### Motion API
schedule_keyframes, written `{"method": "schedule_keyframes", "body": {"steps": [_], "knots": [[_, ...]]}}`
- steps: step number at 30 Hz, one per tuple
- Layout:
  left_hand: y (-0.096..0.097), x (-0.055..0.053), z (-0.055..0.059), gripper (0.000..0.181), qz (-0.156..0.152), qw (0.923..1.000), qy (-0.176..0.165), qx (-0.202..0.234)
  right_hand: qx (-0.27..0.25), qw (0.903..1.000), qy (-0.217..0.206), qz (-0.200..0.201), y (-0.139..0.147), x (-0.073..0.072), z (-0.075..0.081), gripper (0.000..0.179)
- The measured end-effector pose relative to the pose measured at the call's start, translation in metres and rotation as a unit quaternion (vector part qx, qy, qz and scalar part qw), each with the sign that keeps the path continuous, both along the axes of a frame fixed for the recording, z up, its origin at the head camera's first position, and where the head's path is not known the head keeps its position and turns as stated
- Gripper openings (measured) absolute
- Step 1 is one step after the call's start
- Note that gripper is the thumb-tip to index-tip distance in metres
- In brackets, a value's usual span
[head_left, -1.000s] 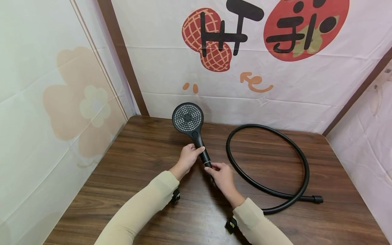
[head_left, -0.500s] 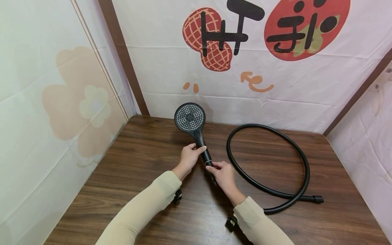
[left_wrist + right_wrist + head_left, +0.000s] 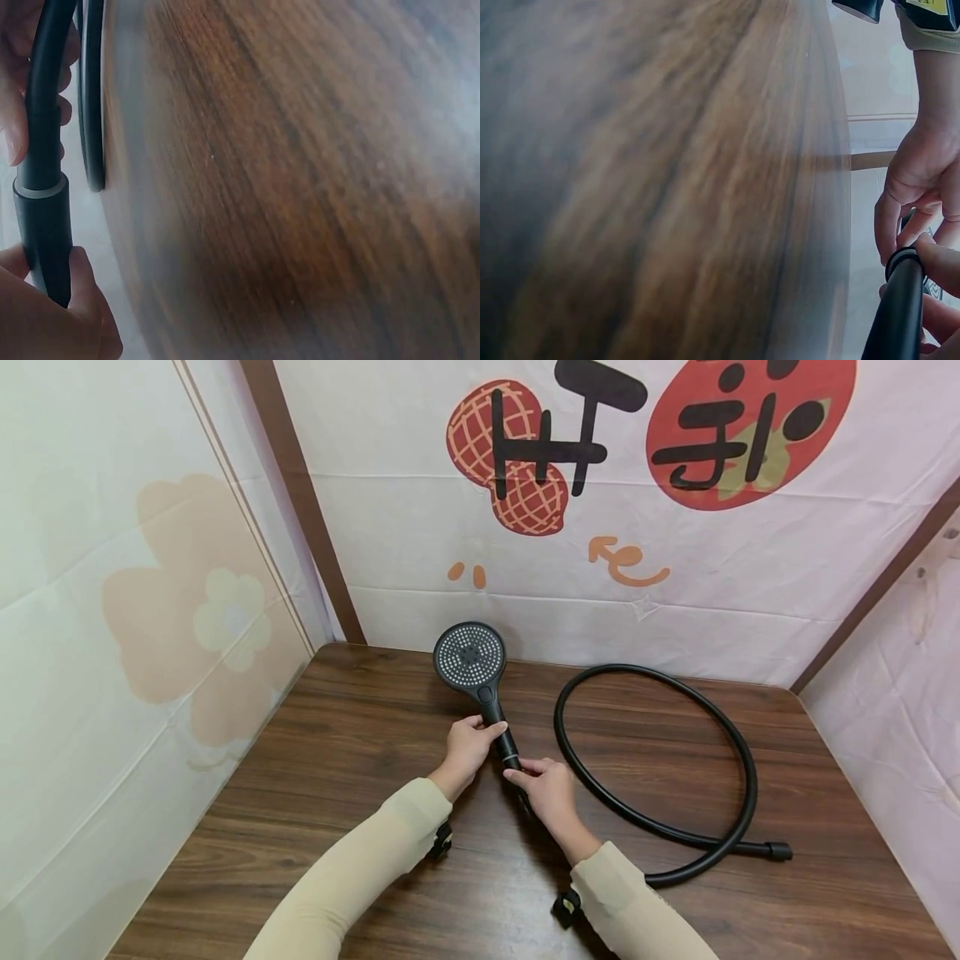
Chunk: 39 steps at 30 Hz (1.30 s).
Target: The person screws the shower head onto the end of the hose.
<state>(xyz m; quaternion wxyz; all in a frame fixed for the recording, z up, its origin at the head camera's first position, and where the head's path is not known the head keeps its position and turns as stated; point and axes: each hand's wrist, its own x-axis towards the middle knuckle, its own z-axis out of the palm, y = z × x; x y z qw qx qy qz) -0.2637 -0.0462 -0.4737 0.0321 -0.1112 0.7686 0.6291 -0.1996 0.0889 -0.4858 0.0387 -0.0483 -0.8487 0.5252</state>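
A black hand shower head [image 3: 469, 656], its face of pale nozzles turned up, tilts to the back left in the head view. My left hand [image 3: 467, 752] grips its handle [image 3: 46, 232] between thumb and fingers. Just below, my right hand [image 3: 551, 791] pinches the end of a black shower hose [image 3: 746, 760] at the handle's base. In the left wrist view, the hose's collar [image 3: 41, 146] lines up with the handle, with a thin pale ring between them. The right wrist view looks along the hose [image 3: 900, 311] toward my left hand [image 3: 926, 165].
The hose loops over the right side of the wooden table [image 3: 337, 735], crossing itself near its free end, which has a black connector [image 3: 778, 851]. Printed cloth walls [image 3: 405, 618] stand along the table's back and sides. Black wrist devices [image 3: 567, 908] hang at both sleeves.
The shower head has shifted slightly right and tipped lower toward me, with my left hand moving along. My right hand stays almost in place on the hose end.
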Motion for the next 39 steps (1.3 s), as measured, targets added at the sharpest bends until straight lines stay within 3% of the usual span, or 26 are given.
{"method": "schedule_keyframes", "body": {"steps": [4,13,24,29,39], "knots": [[0.000,-0.006,-0.006,0.036,0.000,1.0000,0.002,-0.004,0.003,1.0000,-0.001,-0.002,0.000,-0.005,-0.005,0.025],[0.002,-0.005,-0.009,0.039,0.001,0.9994,-0.004,-0.033,0.018,0.9997,-0.017,0.002,0.001,-0.007,-0.006,0.024],[0.001,-0.003,-0.015,0.036,0.004,0.9985,-0.025,-0.049,-0.014,0.9982,-0.058,0.006,0.000,-0.007,-0.011,0.026],[0.002,-0.002,-0.014,0.036,0.007,0.9984,-0.018,-0.053,-0.012,0.9978,-0.065,0.004,0.001,-0.008,-0.011,0.026],[0.002,-0.008,-0.021,0.037,-0.001,0.9976,-0.030,-0.061,-0.003,0.9972,-0.075,-0.003,0.000,-0.009,-0.012,0.024]]}}
